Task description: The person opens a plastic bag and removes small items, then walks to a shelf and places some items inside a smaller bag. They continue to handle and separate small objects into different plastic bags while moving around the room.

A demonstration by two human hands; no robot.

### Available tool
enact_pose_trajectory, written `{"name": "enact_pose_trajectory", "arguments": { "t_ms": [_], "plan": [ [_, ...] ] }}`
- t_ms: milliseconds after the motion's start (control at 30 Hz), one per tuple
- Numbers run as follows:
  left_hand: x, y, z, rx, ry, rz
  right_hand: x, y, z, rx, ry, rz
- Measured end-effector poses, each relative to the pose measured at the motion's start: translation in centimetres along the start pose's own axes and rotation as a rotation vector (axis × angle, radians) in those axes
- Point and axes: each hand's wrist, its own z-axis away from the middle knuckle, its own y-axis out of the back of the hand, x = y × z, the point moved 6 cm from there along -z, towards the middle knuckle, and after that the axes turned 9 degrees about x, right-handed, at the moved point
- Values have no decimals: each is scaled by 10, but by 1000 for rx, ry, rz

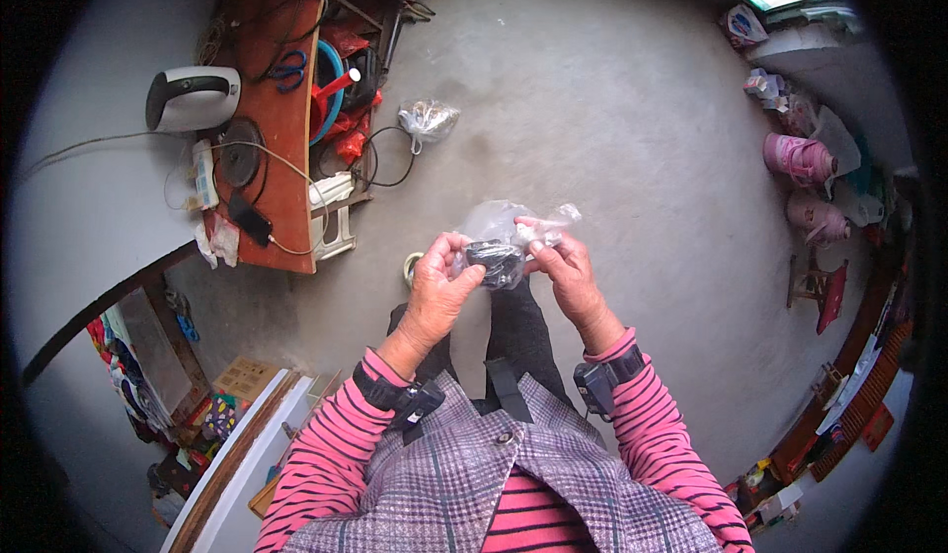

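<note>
Both my hands hold a clear plastic bag (503,216) out in front of me, above my legs. A dark, coiled-looking item (495,260) lies inside it; what exactly it is, I cannot tell. My left hand (443,286) grips the bag's left side, with its thumb against the dark item. My right hand (566,268) pinches the gathered plastic at the right, and a crumpled end sticks out beyond the fingers. Behind my left hand, a pale ring, perhaps a tape roll (412,268), shows in part.
A reddish wooden table (285,146) at the left bears blue-handled scissors (289,70), cables and a black phone (249,218). Beside it are a white plastic stool (335,212) and, on the floor, a tied plastic bag (429,120). Pink thermos flasks (798,159) stand at the far right.
</note>
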Motion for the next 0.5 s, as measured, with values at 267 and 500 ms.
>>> {"name": "enact_pose_trajectory", "arguments": {
  "t_ms": [267,500],
  "plan": [
    [14,-39,-35,-17,-75,0,-30,32,-28,43,0,12],
    [31,-61,-87,-53,-85,-18,-86,33,-66,285,338,402]
  ]
}}
